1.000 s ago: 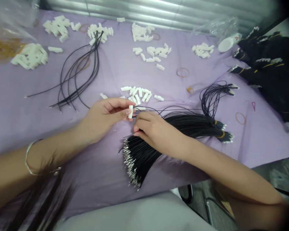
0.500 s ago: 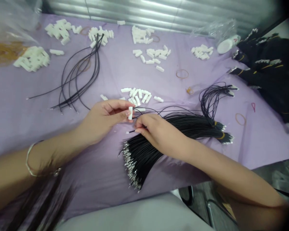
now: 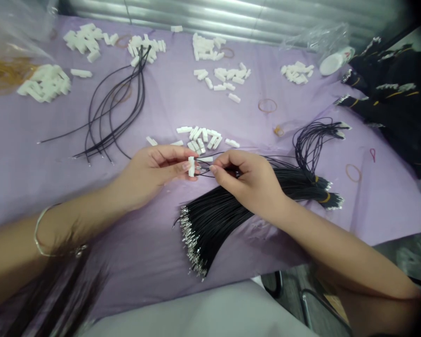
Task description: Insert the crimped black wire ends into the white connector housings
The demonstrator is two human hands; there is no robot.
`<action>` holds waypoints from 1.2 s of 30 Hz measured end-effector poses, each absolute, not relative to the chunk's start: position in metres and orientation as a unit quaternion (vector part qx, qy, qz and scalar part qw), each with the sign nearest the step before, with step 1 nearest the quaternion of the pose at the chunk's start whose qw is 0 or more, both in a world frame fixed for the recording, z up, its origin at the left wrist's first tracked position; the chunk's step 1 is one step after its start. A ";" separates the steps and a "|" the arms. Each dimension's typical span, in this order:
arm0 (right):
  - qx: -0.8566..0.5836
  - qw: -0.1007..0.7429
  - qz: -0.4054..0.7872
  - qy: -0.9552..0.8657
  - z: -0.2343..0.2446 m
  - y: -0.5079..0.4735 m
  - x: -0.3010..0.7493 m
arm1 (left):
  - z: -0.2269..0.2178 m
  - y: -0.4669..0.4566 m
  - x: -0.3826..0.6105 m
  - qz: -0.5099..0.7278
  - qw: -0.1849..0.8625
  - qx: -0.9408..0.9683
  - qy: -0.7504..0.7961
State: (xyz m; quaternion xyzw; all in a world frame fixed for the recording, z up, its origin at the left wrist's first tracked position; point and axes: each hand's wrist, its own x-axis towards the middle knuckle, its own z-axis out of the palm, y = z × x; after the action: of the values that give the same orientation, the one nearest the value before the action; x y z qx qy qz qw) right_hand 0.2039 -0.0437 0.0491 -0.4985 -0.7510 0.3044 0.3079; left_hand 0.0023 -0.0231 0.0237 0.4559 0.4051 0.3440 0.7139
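Note:
My left hand (image 3: 150,173) pinches a small white plastic connector (image 3: 191,166) upright between thumb and fingers. My right hand (image 3: 250,180) pinches a thin black wire (image 3: 206,172) whose end meets the connector's right side. Under my right hand lies a thick bundle of black wires (image 3: 217,220) with metal terminals fanned toward the table's front edge. A small heap of loose white connectors (image 3: 201,135) lies just beyond both hands on the purple cloth (image 3: 161,243).
Several piles of white connectors (image 3: 44,83) sit along the far side. A loose group of black wires (image 3: 115,107) lies at the left. Finished wire loops (image 3: 314,140), rubber bands (image 3: 267,106) and black bundles (image 3: 393,93) are at the right. The table edge runs near my body.
My right hand has lifted off the bundle with one wire and brought its end up to the connector. My left hand has stayed in place.

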 end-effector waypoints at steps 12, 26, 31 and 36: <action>-0.500 0.321 0.256 -0.762 0.045 -0.044 0.203 | 0.024 -0.024 0.003 0.346 0.717 0.465 0.387; -0.435 0.333 0.225 -0.806 0.043 -0.046 0.206 | 0.020 -0.023 0.002 0.350 0.704 0.483 0.385; -0.446 0.330 0.230 -0.800 0.044 -0.046 0.205 | 0.023 -0.023 0.003 0.344 0.691 0.501 0.391; -0.436 0.315 0.407 -0.738 0.058 -0.045 0.211 | 0.030 -0.032 0.005 0.356 0.622 0.574 0.397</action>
State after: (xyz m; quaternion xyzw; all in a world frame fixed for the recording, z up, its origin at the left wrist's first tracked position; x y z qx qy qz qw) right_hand 0.2107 -0.0452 0.0579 -0.4358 -0.7382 0.4071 0.3152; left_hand 0.0050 -0.0317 0.0295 0.5735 0.3969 0.3562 0.6218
